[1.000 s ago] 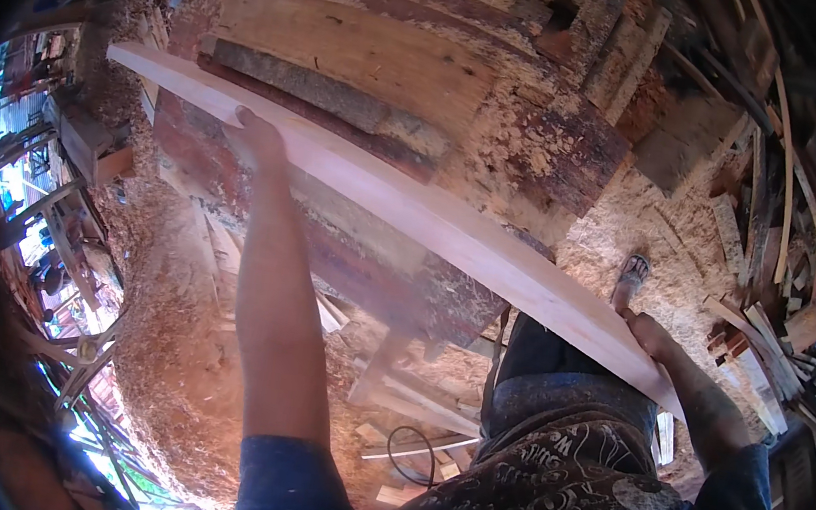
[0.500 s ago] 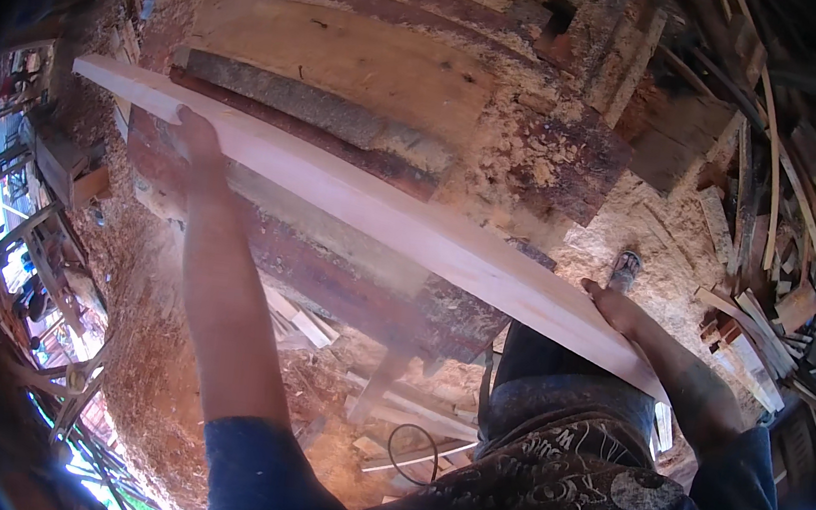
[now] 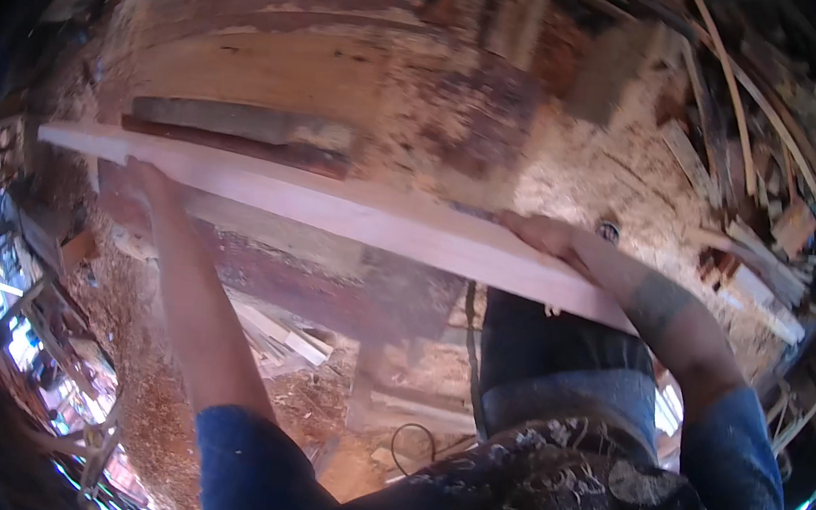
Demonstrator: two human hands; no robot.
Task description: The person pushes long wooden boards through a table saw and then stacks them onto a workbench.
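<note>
A long, pale plank (image 3: 333, 208) lies slantwise over the wooden workbench (image 3: 248, 66), its right end passing beyond the bench in front of my waist. My left hand (image 3: 143, 175) is closed on the plank's near edge close to the far-left end; its fingertips are partly hidden. Farther right, my right hand (image 3: 543, 234) grips the plank's upper edge, its fingers together over the top and the forearm crossing the plank's right end. Just behind the plank, a grey wooden strip (image 3: 242, 121) with a dark reddish edge rests on the bench.
Sawdust (image 3: 589, 165) covers the floor right of the bench. Scrap wood (image 3: 757, 285) and long thin strips (image 3: 737, 101) pile up on the right. Loose offcuts (image 3: 283, 337) lie below the bench's near side, beside a thin black loop (image 3: 414, 444).
The plank lies less steeply in the picture and closer to the grey strip. My right hand appears farther left and higher, with its arm stretched farther forward; the view has also shifted.
</note>
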